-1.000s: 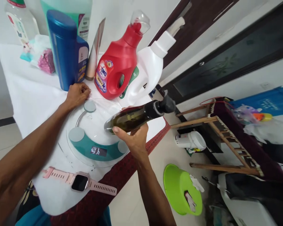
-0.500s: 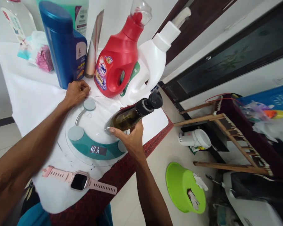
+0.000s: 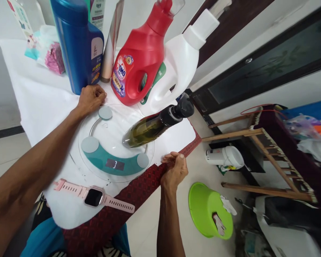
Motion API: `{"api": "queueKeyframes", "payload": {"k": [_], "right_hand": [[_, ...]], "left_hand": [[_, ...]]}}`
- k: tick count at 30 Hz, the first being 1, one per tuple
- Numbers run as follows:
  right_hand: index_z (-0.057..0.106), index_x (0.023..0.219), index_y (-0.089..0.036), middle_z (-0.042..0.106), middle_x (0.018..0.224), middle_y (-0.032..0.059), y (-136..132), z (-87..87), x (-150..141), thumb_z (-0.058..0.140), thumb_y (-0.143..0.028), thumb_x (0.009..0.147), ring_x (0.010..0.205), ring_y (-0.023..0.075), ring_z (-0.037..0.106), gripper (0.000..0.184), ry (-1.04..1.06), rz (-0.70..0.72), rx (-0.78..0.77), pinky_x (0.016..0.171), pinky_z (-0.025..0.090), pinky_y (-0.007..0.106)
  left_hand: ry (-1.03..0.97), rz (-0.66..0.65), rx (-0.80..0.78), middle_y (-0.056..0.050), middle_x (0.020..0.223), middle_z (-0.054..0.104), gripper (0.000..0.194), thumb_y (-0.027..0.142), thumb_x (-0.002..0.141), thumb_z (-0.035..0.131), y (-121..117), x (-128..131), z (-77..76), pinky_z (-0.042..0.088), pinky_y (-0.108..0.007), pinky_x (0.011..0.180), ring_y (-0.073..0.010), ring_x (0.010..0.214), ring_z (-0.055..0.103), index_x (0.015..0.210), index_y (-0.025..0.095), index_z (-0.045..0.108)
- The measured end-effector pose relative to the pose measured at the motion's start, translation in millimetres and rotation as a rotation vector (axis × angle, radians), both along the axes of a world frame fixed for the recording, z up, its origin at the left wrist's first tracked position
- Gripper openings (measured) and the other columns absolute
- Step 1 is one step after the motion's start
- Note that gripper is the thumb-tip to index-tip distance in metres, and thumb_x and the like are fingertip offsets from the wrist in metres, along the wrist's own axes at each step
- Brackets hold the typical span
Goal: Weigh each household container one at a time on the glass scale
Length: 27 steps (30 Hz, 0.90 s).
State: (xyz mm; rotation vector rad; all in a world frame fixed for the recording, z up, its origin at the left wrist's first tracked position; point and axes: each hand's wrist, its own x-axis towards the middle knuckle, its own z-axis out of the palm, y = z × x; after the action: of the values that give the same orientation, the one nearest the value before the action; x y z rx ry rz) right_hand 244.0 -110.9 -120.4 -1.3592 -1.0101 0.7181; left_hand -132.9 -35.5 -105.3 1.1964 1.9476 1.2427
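Observation:
A dark green glass bottle with a black pump top (image 3: 147, 130) stands on the round glass scale (image 3: 104, 167), whose display is lit. My right hand (image 3: 175, 171) is at the table's edge to the right of the scale, apart from the bottle, empty with its fingers loosely bent and parted. My left hand (image 3: 92, 98) rests on the white cloth by the scale's far rim, close to the blue bottle (image 3: 73, 50). Its fingers are curled in, and nothing shows in them.
Behind the scale stand a red OMO detergent bottle (image 3: 139, 53), a white jug (image 3: 179, 64) and a tube (image 3: 111, 46). A pink smartwatch (image 3: 93, 197) lies near the front. On the floor are a green basin (image 3: 203, 210) and a white bucket (image 3: 224, 157).
My right hand has let go of the green glass bottle and drawn back towards the table edge. The scale's display has changed. My left hand keeps its place beside the blue bottle.

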Motion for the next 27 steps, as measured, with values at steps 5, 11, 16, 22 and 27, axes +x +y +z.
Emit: {"api": "queueKeyframes", "payload": {"k": [5, 11, 16, 22, 27], "right_hand": [[0.067, 0.085, -0.02, 0.067, 0.069, -0.0014, -1.9, -8.4, -0.5, 0.069, -0.071, 0.094, 0.062, 0.0135, 0.061, 0.052, -0.033, 0.02, -0.012, 0.061, 0.047, 0.028], [0.066, 0.083, -0.02, 0.066, 0.069, -0.002, -1.8, -7.1, -0.5, 0.07, -0.072, 0.094, 0.063, 0.0134, 0.059, 0.053, -0.072, 0.056, -0.031, 0.062, 0.046, 0.027], [0.066, 0.082, -0.02, 0.064, 0.069, -0.0024, -1.1, -9.3, -1.8, 0.071, -0.074, 0.092, 0.063, 0.0124, 0.055, 0.055, -0.084, 0.058, -0.044, 0.062, 0.044, 0.027], [0.067, 0.095, -0.021, 0.07, 0.082, 0.0008, -5.9, 6.5, -8.5, 0.073, -0.072, 0.09, 0.076, 0.0179, 0.065, 0.051, -0.148, 0.047, -0.009, 0.072, 0.052, 0.032], [0.052, 0.151, -0.029, 0.065, 0.151, 0.0151, -7.0, 52.4, -39.7, 0.084, -0.065, 0.082, 0.144, 0.0332, 0.062, 0.085, -0.315, 0.329, 0.222, 0.115, 0.052, 0.057]], "left_hand": [[-0.008, 0.008, -0.004, -0.003, 0.077, 0.075, 0.007, 0.019, 0.091, 0.065, -0.5, 0.9, 1.1, 0.055, -0.031, 0.072, -0.0154, 0.064, 0.065, 0.086, 0.016, 0.07], [-0.019, 0.009, 0.0, -0.004, 0.081, 0.076, 0.008, 0.019, 0.09, 0.065, -0.2, 0.1, -1.1, 0.057, -0.034, 0.075, -0.0166, 0.066, 0.066, 0.09, 0.015, 0.072], [-0.097, -0.043, 0.042, -0.003, 0.078, 0.073, 0.01, 0.024, 0.094, 0.069, -5.5, 0.1, 3.6, 0.056, -0.033, 0.072, -0.0157, 0.066, 0.065, 0.09, 0.015, 0.071], [-0.177, 0.0, 0.021, -0.001, 0.073, 0.068, 0.011, 0.023, 0.094, 0.067, -13.2, -0.8, 10.8, 0.056, -0.032, 0.071, -0.0145, 0.062, 0.061, 0.086, 0.015, 0.066], [-0.112, 0.004, 0.019, 0.0, 0.072, 0.068, 0.009, 0.022, 0.091, 0.069, -16.6, -0.6, 11.6, 0.053, -0.032, 0.076, -0.0165, 0.066, 0.062, 0.085, 0.016, 0.067]]}}
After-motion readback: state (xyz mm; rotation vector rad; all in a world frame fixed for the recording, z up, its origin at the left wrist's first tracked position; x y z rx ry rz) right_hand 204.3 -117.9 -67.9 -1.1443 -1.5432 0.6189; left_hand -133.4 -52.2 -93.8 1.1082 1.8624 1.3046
